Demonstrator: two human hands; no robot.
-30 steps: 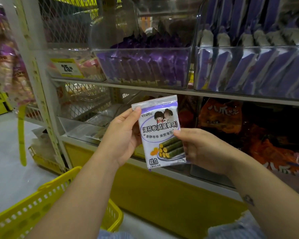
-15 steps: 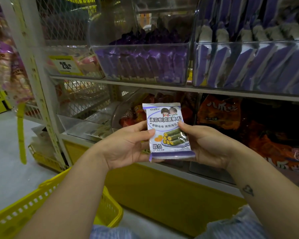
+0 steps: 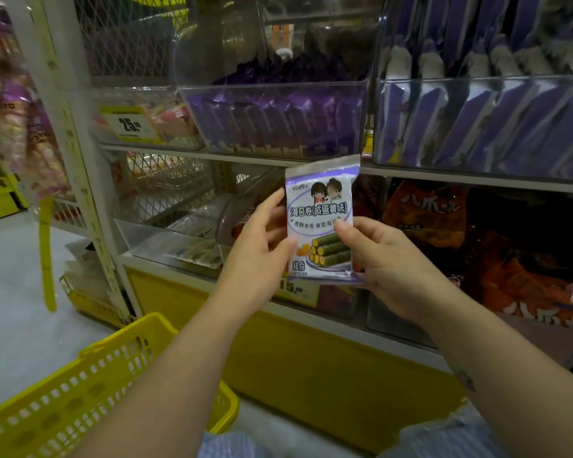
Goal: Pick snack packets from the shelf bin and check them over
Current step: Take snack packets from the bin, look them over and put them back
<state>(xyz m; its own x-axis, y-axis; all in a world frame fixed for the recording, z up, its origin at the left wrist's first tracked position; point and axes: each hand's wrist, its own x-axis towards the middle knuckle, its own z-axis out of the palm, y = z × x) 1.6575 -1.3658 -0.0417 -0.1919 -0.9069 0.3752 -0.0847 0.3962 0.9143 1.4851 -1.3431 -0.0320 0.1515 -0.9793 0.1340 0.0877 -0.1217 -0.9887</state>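
The snack packet (image 3: pixel 321 223) is being held upright in front of the shelving, outside the bins, with its printed front facing the camera. Its top edge is overlapping the upper shelf's front lip.

The left hand (image 3: pixel 255 259) is gripping the packet's left edge. The thumb is pressing on the front near the lower left corner, and the fingers are reaching up along and behind that edge. The right hand (image 3: pixel 391 262) is pinching the right side, with the thumb on the front at mid-height and the other fingers curling behind.

On the upper shelf, the middle bin (image 3: pixel 272 87) is holding dark purple packets. The right bin (image 3: pixel 477 81) is holding purple-and-white packets standing in rows. Orange bags (image 3: pixel 444 219) are lying on the lower shelf at right. A yellow basket (image 3: pixel 119 335) is sitting at lower left, beneath the left forearm.
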